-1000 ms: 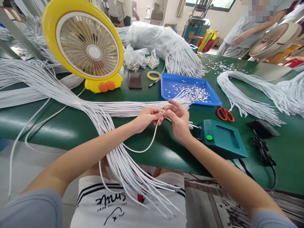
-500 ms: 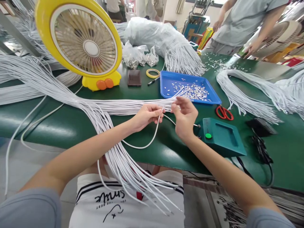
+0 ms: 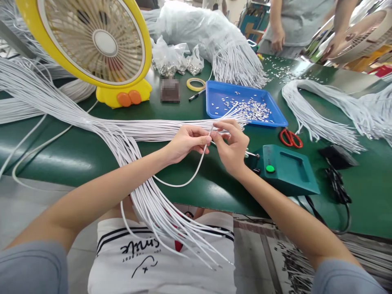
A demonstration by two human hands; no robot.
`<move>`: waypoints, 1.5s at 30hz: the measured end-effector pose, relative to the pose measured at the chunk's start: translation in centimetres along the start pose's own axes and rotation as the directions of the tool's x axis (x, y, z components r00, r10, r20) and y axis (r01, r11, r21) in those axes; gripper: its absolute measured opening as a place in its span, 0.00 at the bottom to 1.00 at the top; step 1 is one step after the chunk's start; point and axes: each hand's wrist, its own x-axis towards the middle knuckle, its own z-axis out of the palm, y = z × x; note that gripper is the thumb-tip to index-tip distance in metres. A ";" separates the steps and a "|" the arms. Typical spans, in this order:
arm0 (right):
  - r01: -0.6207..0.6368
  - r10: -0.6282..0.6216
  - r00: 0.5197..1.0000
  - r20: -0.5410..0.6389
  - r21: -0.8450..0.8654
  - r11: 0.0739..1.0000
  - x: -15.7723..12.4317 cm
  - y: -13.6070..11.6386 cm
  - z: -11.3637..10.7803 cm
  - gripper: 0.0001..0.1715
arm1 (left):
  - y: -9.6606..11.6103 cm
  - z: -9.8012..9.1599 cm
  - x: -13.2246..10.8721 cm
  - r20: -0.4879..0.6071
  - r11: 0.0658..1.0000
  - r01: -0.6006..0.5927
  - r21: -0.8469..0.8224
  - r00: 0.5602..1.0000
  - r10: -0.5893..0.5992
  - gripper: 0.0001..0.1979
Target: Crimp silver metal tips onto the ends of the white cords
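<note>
My left hand (image 3: 190, 143) pinches a white cable (image 3: 199, 164) close to its end, and the rest of that cable loops down and back to the left. The tip of the cable points up between my two hands. My right hand (image 3: 232, 146) is closed at the tip, thumb and forefinger together. Whatever small piece they may hold is too small to make out. Behind both hands lies a thick bundle of white cables (image 3: 143, 130). Part of the bundle (image 3: 153, 208) hangs over the table edge onto my lap.
A blue tray (image 3: 214, 107) holds many small metal pieces. Right of my hands are a green device (image 3: 286, 169) with a button, red scissors (image 3: 290, 138) and a black adapter (image 3: 337, 156). A yellow fan (image 3: 134, 87) stands left. Across the table is a person (image 3: 301, 24).
My right hand has moved left and its fingertips have come to the cable tip at my left hand. The view has shifted slightly. The other person's hand has lowered.
</note>
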 end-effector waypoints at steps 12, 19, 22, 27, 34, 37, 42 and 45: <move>-0.135 0.138 0.990 -0.008 0.157 0.978 -0.1 -0.1 0.1 0.05 | 0.2 0.2 -0.1 -0.026 1.000 0.008 0.017 1.000 -0.007 0.18; -0.284 0.297 0.955 0.007 0.315 0.906 0.4 0.2 0.2 0.12 | -0.3 -0.1 0.0 -0.026 0.998 -0.012 0.062 1.000 0.014 0.17; -0.293 0.309 0.951 0.005 0.335 0.895 0.5 0.1 0.2 0.12 | -0.3 -0.1 0.1 -0.033 0.997 -0.009 0.075 0.999 0.012 0.17; -0.300 0.313 0.950 0.015 0.325 0.897 0.7 -0.2 0.1 0.10 | -0.1 0.3 0.0 -0.067 0.996 -0.002 0.091 0.998 0.008 0.18; -0.244 0.245 0.969 0.033 0.287 0.926 0.4 0.0 0.1 0.10 | 0.0 0.3 -0.1 -0.086 0.998 -0.015 0.058 0.996 0.020 0.16; -0.261 0.278 0.961 -0.012 0.302 0.917 0.4 0.1 0.1 0.09 | 0.0 0.2 -0.1 -0.101 0.998 -0.014 0.055 0.995 0.019 0.16; -0.279 0.296 0.955 0.006 0.352 0.894 0.5 -0.2 0.2 0.10 | 0.0 0.2 0.0 -0.108 0.997 -0.008 0.070 0.994 0.016 0.16; -0.267 0.286 0.958 -0.004 0.349 0.898 0.6 -0.3 0.2 0.12 | 0.2 0.4 -0.1 -0.115 0.996 0.001 0.094 0.993 0.009 0.18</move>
